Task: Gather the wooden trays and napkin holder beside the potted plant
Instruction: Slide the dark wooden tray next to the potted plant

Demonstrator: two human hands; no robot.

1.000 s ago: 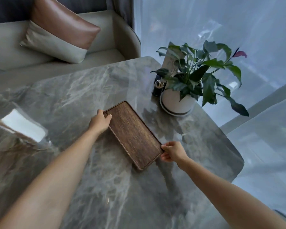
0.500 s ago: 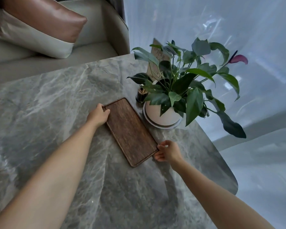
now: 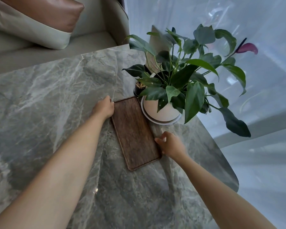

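The left hand [image 3: 105, 107] pinches the far corner of the wooden tray [image 3: 134, 133] and the right hand [image 3: 171, 144] holds its near edge, a two-ended grip steadying it flat on the tabletop [image 3: 56, 100], its far end just beside the potted plant [image 3: 162, 109].

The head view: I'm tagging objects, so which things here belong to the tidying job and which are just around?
Job:
wooden tray
potted plant
left hand
right hand

Just around:
card behind the plant
small dark jar
cushion
sofa
marble table
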